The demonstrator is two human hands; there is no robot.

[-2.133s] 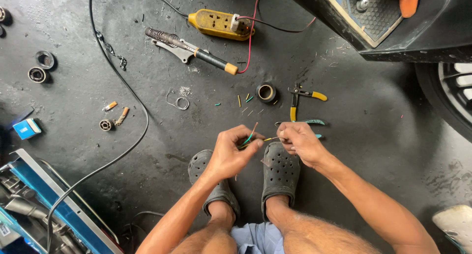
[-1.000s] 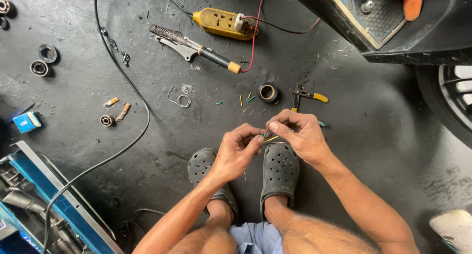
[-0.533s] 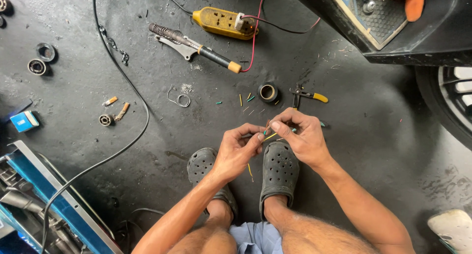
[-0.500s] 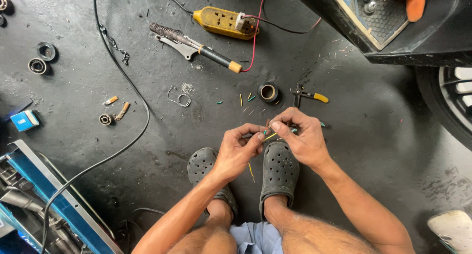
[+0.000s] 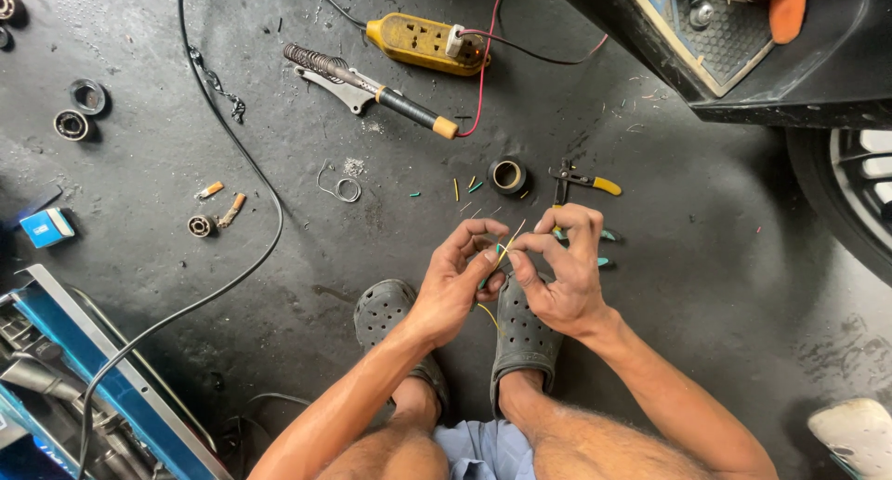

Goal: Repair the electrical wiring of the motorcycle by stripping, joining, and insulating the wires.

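My left hand (image 5: 457,282) and my right hand (image 5: 557,271) meet in front of my knees, fingertips pinched together on thin yellow and green wires (image 5: 505,250). One yellow strand sticks up past my fingers and another hangs down over my grey clog (image 5: 523,333). Just beyond my right hand lie yellow-handled pliers (image 5: 578,180) and a green-handled tool (image 5: 604,248), partly hidden by my fingers. A roll of black tape (image 5: 508,175) and several cut wire bits (image 5: 463,188) lie on the dark floor ahead.
A soldering iron on its stand (image 5: 372,88) and a yellow power strip (image 5: 426,43) lie further ahead. A black cable (image 5: 243,155) curves down the left. Bearings (image 5: 79,108), a small blue box (image 5: 49,227) and a blue toolbox (image 5: 84,387) are left; a scooter (image 5: 790,52) is right.
My hands have risen slightly and closed together on the wires; the fingers have shifted as they work the strands. Nothing else on the floor has moved.
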